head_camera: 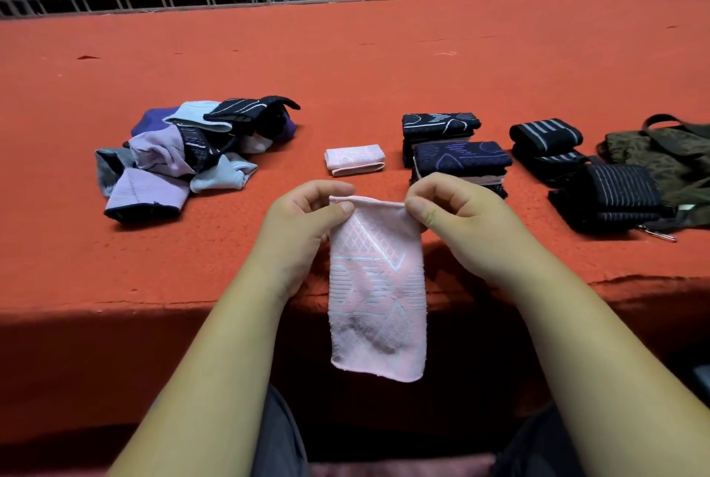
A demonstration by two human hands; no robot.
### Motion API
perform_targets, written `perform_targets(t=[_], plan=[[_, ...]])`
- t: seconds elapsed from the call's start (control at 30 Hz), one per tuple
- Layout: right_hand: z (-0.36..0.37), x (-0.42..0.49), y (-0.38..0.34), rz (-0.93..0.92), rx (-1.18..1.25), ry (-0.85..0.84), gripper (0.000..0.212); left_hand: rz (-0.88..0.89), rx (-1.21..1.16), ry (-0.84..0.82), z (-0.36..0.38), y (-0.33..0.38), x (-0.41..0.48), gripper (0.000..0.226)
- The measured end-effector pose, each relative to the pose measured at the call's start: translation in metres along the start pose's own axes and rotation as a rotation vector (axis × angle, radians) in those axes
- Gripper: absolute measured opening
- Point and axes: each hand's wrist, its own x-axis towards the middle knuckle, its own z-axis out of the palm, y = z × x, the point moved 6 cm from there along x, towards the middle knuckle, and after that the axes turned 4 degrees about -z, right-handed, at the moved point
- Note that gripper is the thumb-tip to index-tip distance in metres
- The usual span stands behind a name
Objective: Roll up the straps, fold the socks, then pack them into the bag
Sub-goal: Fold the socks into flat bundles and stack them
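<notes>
Hanging in front of the body, a pale pink knitted sock with a white geometric pattern (378,296) is pinched at its two upper corners, one by the left hand (307,207) and one by the right hand (457,211), thumbs pressed against curled fingers. It is probably held so in order that it is pulled flat and straight before being folded; its lower end is draped below the near edge of the red cloth-covered table (345,65). Just beyond the hands a folded pink sock (354,159) has been laid, presumably its partner. Beyond the right hand a stack of folded dark navy patterned socks (457,157) is set, and further out to the right black rolled straps with grey stripes (614,192) are lined up beside an olive-green fabric bag (664,157), so that finished items are kept near it. Well out beyond the left hand a tangled heap of lilac, pale blue and dark unfolded socks (184,154) is left. The bag is cut off by the frame edge, and its contents cannot be judged; the items in the heap cannot be counted.
</notes>
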Motion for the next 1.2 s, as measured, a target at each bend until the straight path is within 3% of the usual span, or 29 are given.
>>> perform_targets(t=[0.1, 0.2, 0.5, 0.73, 0.83, 0.97, 1.03, 1.1, 1.2], plan=[[0.003, -0.003, -0.003, 0.013, -0.116, -0.197, 0.018, -0.02, 0.025, 0.021, 0.004, -0.004, 0.001, 0.023], [0.002, -0.004, -0.001, 0.035, -0.205, -0.241, 0.02, -0.047, 0.051, 0.032, 0.007, -0.009, 0.002, 0.024], [-0.013, 0.0, 0.024, 0.11, -0.12, 0.133, 0.005, -0.106, -0.088, 0.045, 0.008, -0.012, 0.005, 0.023], [0.005, -0.001, 0.041, 0.289, 0.147, 0.133, 0.007, -0.128, -0.149, 0.073, 0.008, -0.012, 0.005, 0.024], [0.002, -0.001, 0.042, 0.299, 0.256, 0.215, 0.004, -0.167, -0.123, 0.005, 0.009, -0.011, 0.001, 0.031], [-0.003, 0.001, 0.042, 0.276, 0.323, 0.288, 0.009, -0.222, 0.091, -0.157, 0.004, -0.013, -0.008, 0.027], [0.001, 0.002, 0.045, 0.317, 0.345, 0.255, 0.015, -0.185, 0.124, -0.134, 0.0, -0.011, -0.008, 0.019], [0.011, 0.001, 0.045, 0.363, 0.377, 0.112, 0.024, -0.13, 0.119, -0.088, 0.001, -0.005, -0.01, 0.013], [0.022, -0.003, 0.04, 0.356, 0.394, -0.038, 0.017, -0.052, 0.107, -0.016, 0.003, 0.003, -0.01, 0.011]])
